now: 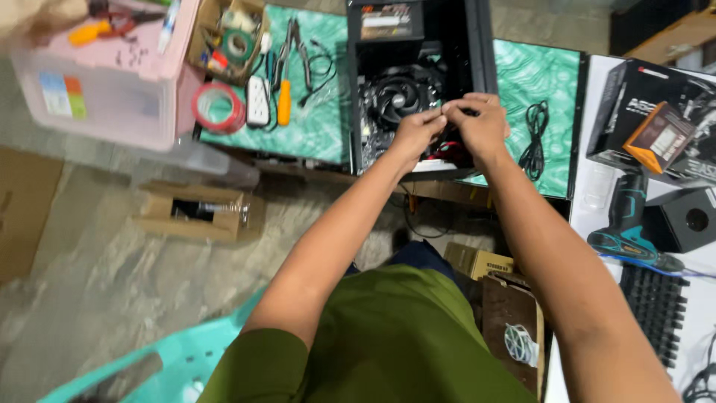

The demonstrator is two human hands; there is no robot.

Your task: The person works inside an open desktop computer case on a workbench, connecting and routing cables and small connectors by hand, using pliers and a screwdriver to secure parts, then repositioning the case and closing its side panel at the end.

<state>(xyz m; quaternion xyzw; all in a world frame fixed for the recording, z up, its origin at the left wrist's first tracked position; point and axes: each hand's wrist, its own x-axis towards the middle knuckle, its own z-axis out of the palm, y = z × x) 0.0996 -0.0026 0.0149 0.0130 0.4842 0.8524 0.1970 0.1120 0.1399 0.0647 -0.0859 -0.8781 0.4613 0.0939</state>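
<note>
Nearest the camera: green shirt and both forearms reaching forward over the floor. A teal plastic stool point(160, 362) sits low left, partly out of frame. An open cardboard box point(198, 211) lies on the stone floor to the left; smaller brown boxes point(477, 261) stand under the table edge on the right.

Further out, left hand point(416, 133) and right hand point(481, 123) meet above the open computer case point(418, 82). Fingertips of both are pinched together, touching each other, on something small and dark; what it is cannot be made out. The hands hover just over the round cooler fan point(399, 93) on the board inside the case; red cabling shows below them.

The case lies on a green marbled mat point(533, 75). On the mat, right of the case, a coiled black cable point(533, 138). Left of the case: an orange-handled screwdriver point(284, 101), a white power strip point(258, 101), a red tape roll point(218, 107).

Right edge: a teal power drill point(630, 224), a black product box point(656, 112), a black keyboard point(656, 310).

Far left: a pink plastic bin point(112, 82) with tools on its lid, and a small cardboard tray point(227, 37) of odds and ends.
</note>
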